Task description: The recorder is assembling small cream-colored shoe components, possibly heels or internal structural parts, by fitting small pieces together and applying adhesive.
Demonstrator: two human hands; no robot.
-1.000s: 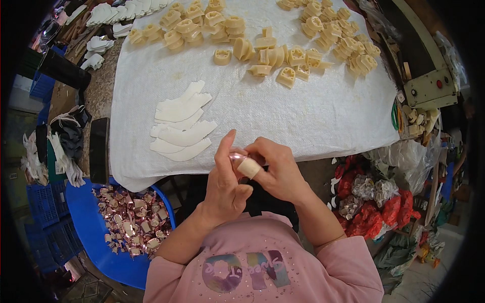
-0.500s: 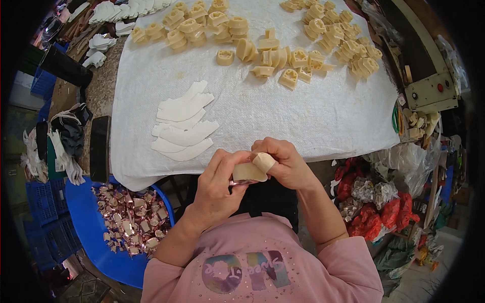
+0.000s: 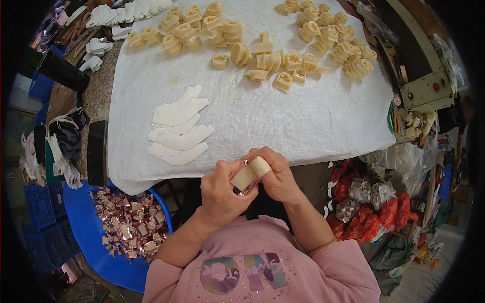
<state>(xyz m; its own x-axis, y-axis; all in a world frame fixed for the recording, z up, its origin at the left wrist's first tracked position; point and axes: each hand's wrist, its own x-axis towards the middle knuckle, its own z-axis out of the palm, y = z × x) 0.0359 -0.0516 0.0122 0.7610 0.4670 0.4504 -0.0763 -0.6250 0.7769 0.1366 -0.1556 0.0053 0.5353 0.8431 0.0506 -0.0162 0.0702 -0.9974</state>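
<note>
My left hand [image 3: 222, 188] grips a small block [image 3: 244, 178] that looks like a shoe heel, just off the near edge of the table. Its flat cream face is turned up, and shiny pink metallic material runs round the sides. Pressed to the block's right edge, my right hand [image 3: 279, 181] is closed on it too, with a beige wrap [image 3: 260, 166] round the thumb. Fingertips under the block are hidden. Beyond my hands, several curved white cut pieces [image 3: 177, 136] lie overlapped on the white cloth [image 3: 283, 121].
Bare beige heels [image 3: 232, 33] stand in groups at the far side, with another cluster [image 3: 328, 38] farther right. Left of my lap, a blue basin [image 3: 83, 222] holds many pink metallic heels. A dark phone-like slab [image 3: 97, 154] lies near the table's left edge. Red bags [image 3: 371, 222] sit at right.
Both hands have drawn slightly closer to me. The block has been tipped so more of its flat cream face shows, and the right thumb has shifted to its edge.
</note>
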